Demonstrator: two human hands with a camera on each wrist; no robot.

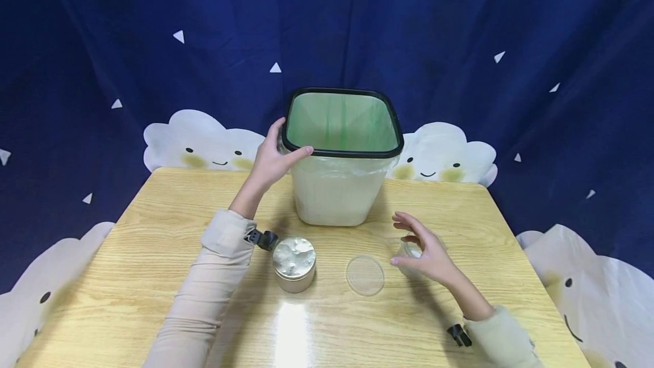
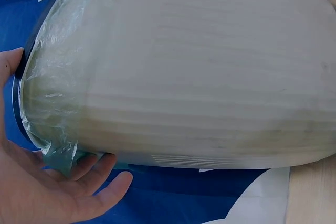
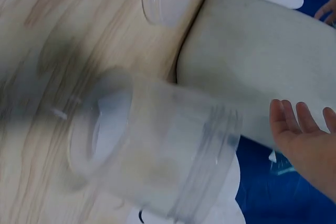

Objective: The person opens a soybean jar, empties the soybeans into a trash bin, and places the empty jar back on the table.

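A pale trash bin (image 1: pixel 339 192) with a black rim and green liner bag (image 1: pixel 352 121) stands upright at the back. My left hand (image 1: pixel 273 155) grips its near left corner, thumb along the front rim. In the left wrist view the left hand's fingers (image 2: pixel 86 174) lie against the loose bag edge on the bin's side. To the right, a clear plastic jar (image 1: pixel 407 266) with a threaded mouth is partly hidden by my right hand (image 1: pixel 426 257). Its fingers are spread and loosely bent. In the right wrist view, a gap separates them from the jar (image 3: pixel 163 145).
A round container (image 1: pixel 293 264) with a crinkled silvery top stands near the left forearm. A clear disc lid (image 1: pixel 364 275) lies flat between it and the jar. The wooden table (image 1: pixel 168 231) ends at a blue curtain (image 1: pixel 214 72) with cloud shapes.
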